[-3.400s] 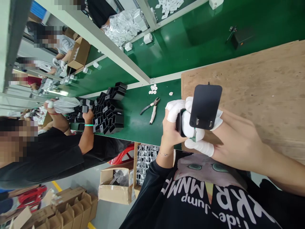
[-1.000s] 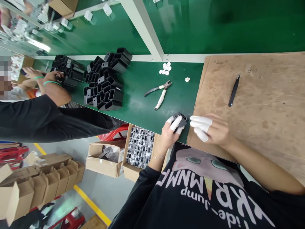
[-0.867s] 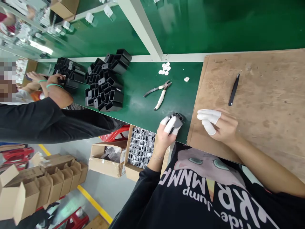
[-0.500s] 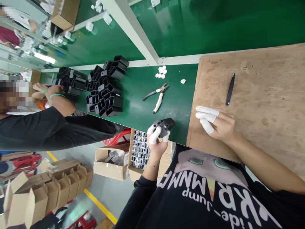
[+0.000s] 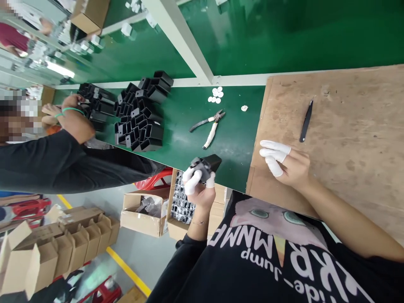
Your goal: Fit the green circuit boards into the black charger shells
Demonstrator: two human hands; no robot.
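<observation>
My left hand (image 5: 200, 191), with white finger covers on its fingertips, grips a black hollow plastic housing (image 5: 206, 166) near the front edge of the green bench. The housing is tilted, and its grey end faces my fingers. My right hand (image 5: 288, 162) also wears white finger covers. It is over the brown board (image 5: 347, 155) by its left edge, fingers stretched out and nothing visible in them. Black tweezers (image 5: 306, 121) lie on the board beyond this hand. Cutting pliers (image 5: 211, 127) with white-wrapped handles rest on the bench beyond my left hand.
Several white discs (image 5: 217, 93) and a small white scrap (image 5: 244, 108) lie on the bench. Stacks of black housings (image 5: 139, 130) stand to the left, beside a co-worker's arm (image 5: 75, 122). A box of parts (image 5: 181, 202) is below the bench edge. A pale post (image 5: 186, 46) rises behind.
My left hand has moved left with the housing, towards the bench's front edge. My right hand has stayed in place. The co-worker's hand has shifted at the far stack.
</observation>
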